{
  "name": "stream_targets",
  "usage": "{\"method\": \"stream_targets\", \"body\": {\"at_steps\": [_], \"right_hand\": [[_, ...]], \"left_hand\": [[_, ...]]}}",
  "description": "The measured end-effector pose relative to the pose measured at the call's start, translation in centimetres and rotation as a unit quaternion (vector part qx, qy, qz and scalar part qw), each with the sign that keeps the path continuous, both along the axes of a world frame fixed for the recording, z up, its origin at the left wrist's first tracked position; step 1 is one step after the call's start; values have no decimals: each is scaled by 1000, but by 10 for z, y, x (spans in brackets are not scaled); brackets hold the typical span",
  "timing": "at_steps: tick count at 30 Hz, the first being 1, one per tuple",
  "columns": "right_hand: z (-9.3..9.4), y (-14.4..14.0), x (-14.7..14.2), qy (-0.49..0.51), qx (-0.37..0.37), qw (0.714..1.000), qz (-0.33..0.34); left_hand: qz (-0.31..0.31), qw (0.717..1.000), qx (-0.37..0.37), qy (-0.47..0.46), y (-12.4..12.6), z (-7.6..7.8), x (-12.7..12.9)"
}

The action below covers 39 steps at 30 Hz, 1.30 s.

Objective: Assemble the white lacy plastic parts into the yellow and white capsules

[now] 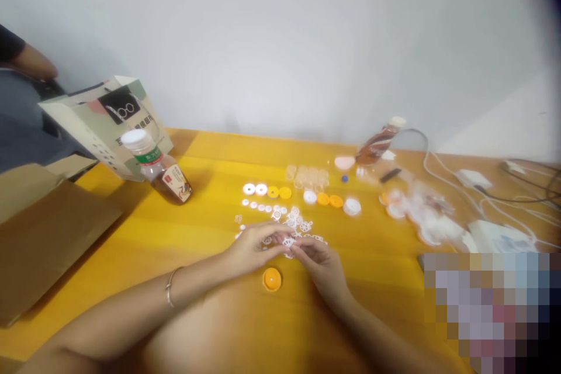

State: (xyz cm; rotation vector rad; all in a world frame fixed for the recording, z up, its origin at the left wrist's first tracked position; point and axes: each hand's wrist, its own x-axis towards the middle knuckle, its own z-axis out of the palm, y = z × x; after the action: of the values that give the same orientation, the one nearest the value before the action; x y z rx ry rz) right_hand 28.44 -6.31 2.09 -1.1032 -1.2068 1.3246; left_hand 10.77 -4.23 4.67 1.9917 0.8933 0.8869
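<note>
My left hand point(254, 248) and my right hand point(322, 263) meet over the middle of the table. Between their fingertips is a small white openwork plastic piece point(288, 242), pinched from both sides. Behind and under the hands lies a loose pile of similar white cut-out pieces point(302, 223). Just in front of the hands an orange round cap point(272, 279) sits on the tabletop, with a small pale dot at its centre. Farther back run a row of small white discs point(262, 208) and a row of white and orange round parts point(284, 193).
Clear cups point(311, 177) stand behind the rows. A drink bottle point(162, 172) and paper bag point(114, 123) are at left, above a cardboard box point(52, 234). At right are another bottle point(377, 143), plastic bags point(425, 216) and cables point(482, 204). A person's arm point(35, 62) shows far left.
</note>
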Motion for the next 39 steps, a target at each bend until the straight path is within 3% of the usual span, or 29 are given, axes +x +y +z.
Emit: {"method": "stream_targets", "body": {"at_steps": [5,9,20,30,39], "right_hand": [[3,-2,0,3,6,1000,-2],[4,-2,0,46,-9,999,-6],[2,-5,-2,70,-5,997,15],[-2,-6,0,39,29,999,14],[3,-4,-2,53,-28,997,56]], "left_hand": [[-36,990,134,26,5,0,-5],[-16,987,158,-2,12,1,-8],[-66,995,71,-13,14,-1,-9],[-64,997,-34,3,15,1,-10],[-52,991,-124,-4,15,1,-7]]}}
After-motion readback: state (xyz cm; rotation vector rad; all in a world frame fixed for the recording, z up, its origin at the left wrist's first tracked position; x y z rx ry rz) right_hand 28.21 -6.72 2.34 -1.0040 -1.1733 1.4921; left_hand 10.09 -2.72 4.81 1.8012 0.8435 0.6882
